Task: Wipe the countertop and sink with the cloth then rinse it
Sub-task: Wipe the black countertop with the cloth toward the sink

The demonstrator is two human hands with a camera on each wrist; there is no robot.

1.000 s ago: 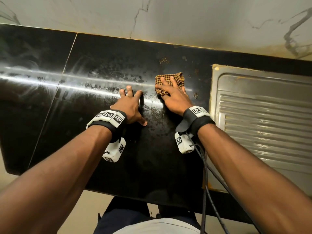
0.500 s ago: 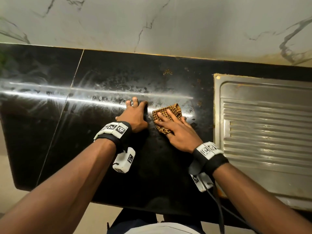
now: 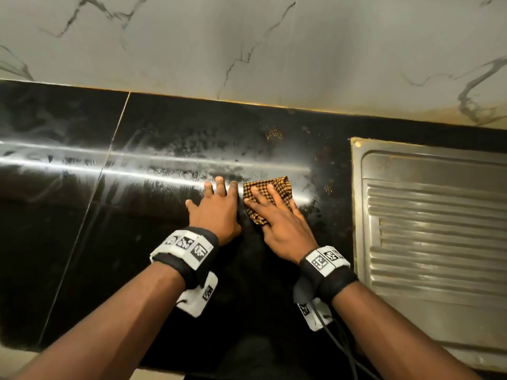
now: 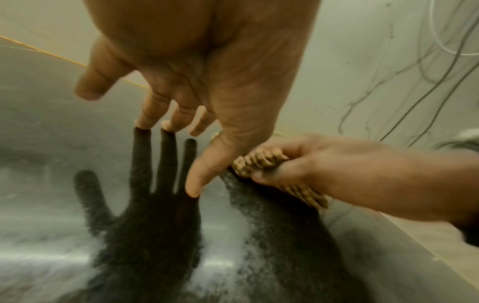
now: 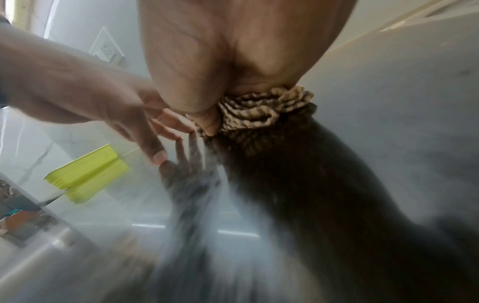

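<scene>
Brown-and-black checked cloth (image 3: 267,198), bunched, lies flat on glossy black stone countertop (image 3: 137,215), smeared; ribbed steel sink drainboard (image 3: 439,229) adjoins rightward.

At the frame's centre in the head view, the cloth (image 3: 270,197) lies on the worktop (image 3: 137,242) under the right hand (image 3: 279,229). The left hand (image 3: 216,212) rests just left of it. The sink drainboard (image 3: 433,242) fills the right side, the wall (image 3: 247,45) the top.

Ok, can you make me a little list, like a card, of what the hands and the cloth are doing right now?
left hand: flat on the black countertop, fingers straight, holding nothing
right hand: pressing the cloth down
cloth: checkered brown, bunched under the right hand's fingers
sink drainboard: to the right, untouched
wall: marbled, behind the countertop
</scene>
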